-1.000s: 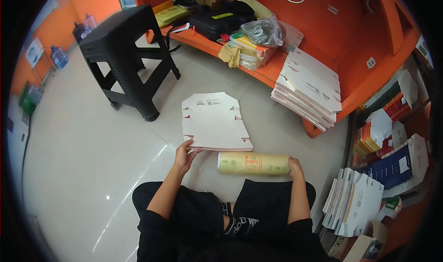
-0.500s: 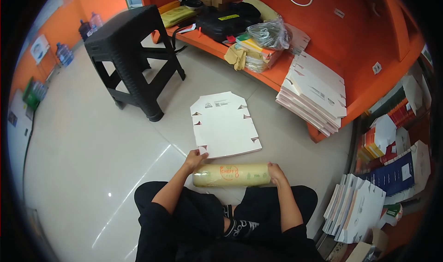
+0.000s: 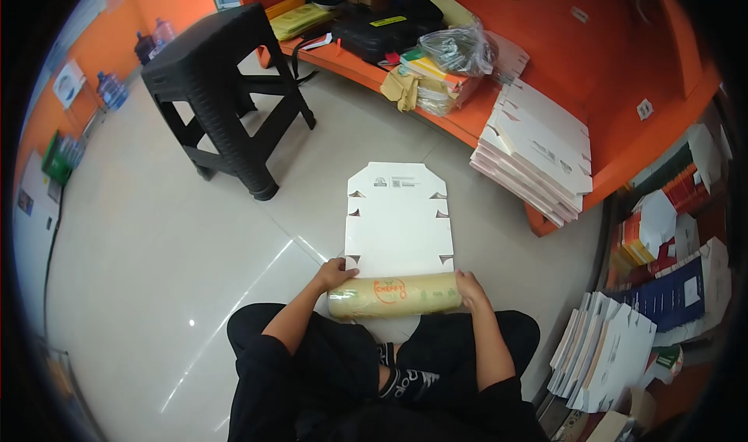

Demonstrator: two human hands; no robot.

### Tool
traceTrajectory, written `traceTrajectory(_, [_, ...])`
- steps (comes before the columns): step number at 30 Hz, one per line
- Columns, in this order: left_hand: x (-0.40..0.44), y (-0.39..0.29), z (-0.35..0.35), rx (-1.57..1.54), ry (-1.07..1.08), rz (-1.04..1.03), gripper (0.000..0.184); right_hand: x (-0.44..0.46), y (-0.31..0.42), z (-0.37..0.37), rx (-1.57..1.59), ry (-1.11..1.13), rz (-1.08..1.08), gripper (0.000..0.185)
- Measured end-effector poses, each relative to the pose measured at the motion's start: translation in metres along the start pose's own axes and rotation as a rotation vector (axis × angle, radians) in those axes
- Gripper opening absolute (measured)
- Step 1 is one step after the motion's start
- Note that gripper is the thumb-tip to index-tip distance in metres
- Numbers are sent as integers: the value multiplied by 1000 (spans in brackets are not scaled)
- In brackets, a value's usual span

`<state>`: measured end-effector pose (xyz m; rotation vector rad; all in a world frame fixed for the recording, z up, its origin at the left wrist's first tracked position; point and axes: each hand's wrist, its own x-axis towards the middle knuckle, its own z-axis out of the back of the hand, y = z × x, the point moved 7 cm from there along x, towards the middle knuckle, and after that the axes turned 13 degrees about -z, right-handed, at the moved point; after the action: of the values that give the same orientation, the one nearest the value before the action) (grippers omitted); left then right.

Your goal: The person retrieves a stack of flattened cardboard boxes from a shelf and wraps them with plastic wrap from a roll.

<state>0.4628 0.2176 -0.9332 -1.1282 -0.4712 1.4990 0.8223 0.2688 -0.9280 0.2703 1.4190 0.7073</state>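
A yellowish roll of cling film [image 3: 395,295] with orange "CHEFFY" print lies crosswise in front of my crossed legs. Just beyond it, a flat white cardboard box [image 3: 399,228] with notched sides rests on the floor, its near edge against the roll. My left hand [image 3: 335,274] is closed at the box's near left corner, thumb on the card, beside the roll's left end. Around the roll's right end, my right hand [image 3: 470,289] has its fingers bent, close to the box's near right corner. Some fingertips of both hands are hidden.
A black plastic stool [image 3: 226,91] stands ahead on the left. On the orange shelf [image 3: 460,126] are a black case [image 3: 387,29], plastic-wrapped packets and a stack of flat white boxes [image 3: 538,150]. More folded white cartons [image 3: 612,352] stand at my right.
The flat box has turned to lie straight ahead, shifting right and nearer until its near edge meets the roll. My left hand has moved slightly right with its corner.
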Motion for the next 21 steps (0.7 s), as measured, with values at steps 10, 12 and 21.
traceTrajectory(10, [-20, -32, 17, -56, -2, -3, 65, 21, -5, 28, 49, -226, 21, 41])
traceTrajectory(12, [-13, -25, 23, 376, -89, -94, 69, -19, 14, 19, 196, -83, -14, 41])
traceTrajectory(21, [-31, -50, 17, -10, -142, -69, 43, -85, 34, 46, -597, -594, 288, 21])
